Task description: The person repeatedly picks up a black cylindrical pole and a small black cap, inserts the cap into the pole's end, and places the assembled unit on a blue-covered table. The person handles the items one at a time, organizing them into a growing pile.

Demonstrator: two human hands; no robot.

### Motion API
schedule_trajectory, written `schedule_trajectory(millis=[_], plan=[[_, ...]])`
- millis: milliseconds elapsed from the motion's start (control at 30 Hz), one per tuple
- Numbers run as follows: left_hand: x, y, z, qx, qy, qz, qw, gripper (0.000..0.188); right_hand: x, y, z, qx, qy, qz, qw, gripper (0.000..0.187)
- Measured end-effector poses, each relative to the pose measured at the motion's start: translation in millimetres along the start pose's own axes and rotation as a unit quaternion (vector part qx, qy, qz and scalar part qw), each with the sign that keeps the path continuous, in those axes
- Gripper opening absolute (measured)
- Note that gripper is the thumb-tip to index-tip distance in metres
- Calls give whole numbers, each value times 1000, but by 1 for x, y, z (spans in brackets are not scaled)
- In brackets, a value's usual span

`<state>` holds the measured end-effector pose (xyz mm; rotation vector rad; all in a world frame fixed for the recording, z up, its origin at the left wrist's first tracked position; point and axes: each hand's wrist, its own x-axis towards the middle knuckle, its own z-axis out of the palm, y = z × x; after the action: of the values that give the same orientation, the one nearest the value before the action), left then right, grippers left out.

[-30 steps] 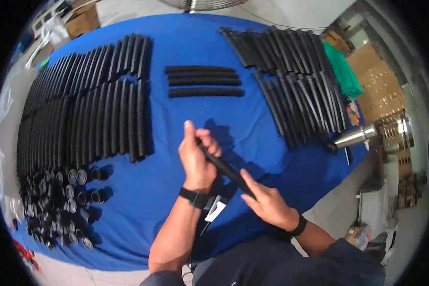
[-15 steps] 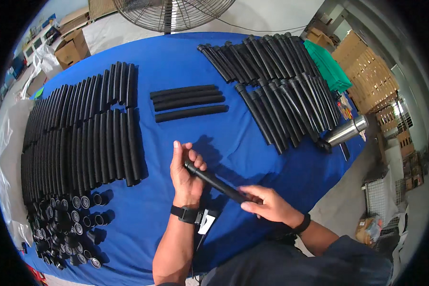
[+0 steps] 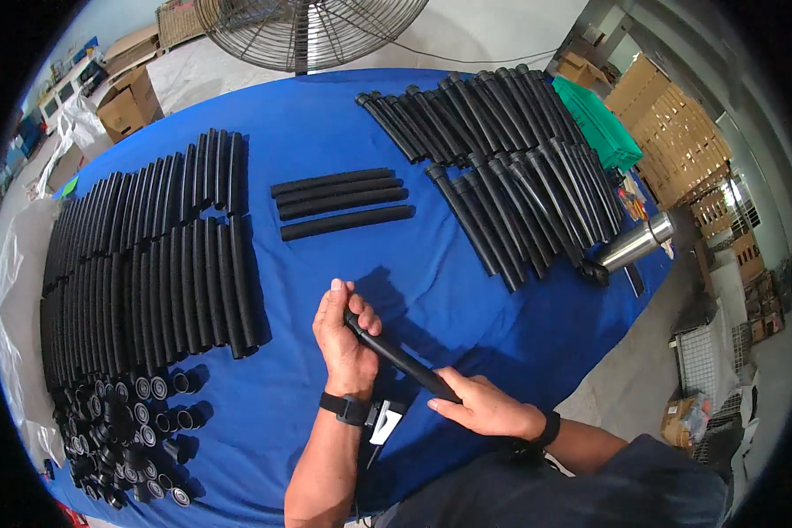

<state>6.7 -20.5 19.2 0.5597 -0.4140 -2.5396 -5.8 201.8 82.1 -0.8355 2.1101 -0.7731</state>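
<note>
Above the near middle of the table, a black tube (image 3: 407, 363) slants down to the right between my hands. My left hand (image 3: 345, 341) is closed around its upper end, palm turned up, where a wider black collar or cap partly shows between the fingers. The lower end sits in my right hand (image 3: 493, 407), with the thumb and fingers wrapped round it. Three loose black tubes (image 3: 348, 222) lie side by side beyond my hands. Rows of plain black tubes (image 3: 163, 286) fill the left side, and black tubes with capped ends (image 3: 510, 189) lie at the right.
Round black caps (image 3: 119, 436) are heaped at the near left on the blue cloth (image 3: 317, 378). A steel flask (image 3: 638, 245) lies at the right edge, near a green crate (image 3: 598, 123). Beyond the table stands a large fan (image 3: 304, 31); cardboard boxes (image 3: 130, 101) sit behind.
My right hand has closed more fully round the tube's lower end. Both hands and the tube sit slightly lower in the picture, and the whole view has shifted a little.
</note>
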Motion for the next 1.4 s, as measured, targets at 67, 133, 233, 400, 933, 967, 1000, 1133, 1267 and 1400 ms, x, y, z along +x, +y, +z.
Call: schedule_trajectory(millis=[67,133,233,400,933,967,1000,1133,1267,1400], plan=[[-1,-1,4,13,11,5,1000,25,1,5,3,3,12,-22,1000,37],[-2,0,3,21,19,11,1000,25,2,6,5,-2,18,-31,999,37],[-1,1,1,24,22,17,999,27,4,5,7,-13,23,-33,999,37],[-1,3,4,32,24,11,999,32,4,2,2,9,24,-22,999,35],[1,13,8,311,-113,-15,944,15,-17,7,-33,548,-124,109,820,37],[2,13,10,338,-105,-21,935,14,-17,7,-33,524,-137,112,833,38],[2,13,10,365,-92,-30,926,14,-16,10,-31,414,-100,90,900,37],[3,16,11,405,-94,-66,907,12,-16,11,-27,241,-11,60,969,41],[2,14,6,306,-136,-53,941,11,-18,25,-36,523,-153,76,835,48],[3,13,5,332,-131,-46,933,14,-11,25,-39,401,-118,83,905,50]])
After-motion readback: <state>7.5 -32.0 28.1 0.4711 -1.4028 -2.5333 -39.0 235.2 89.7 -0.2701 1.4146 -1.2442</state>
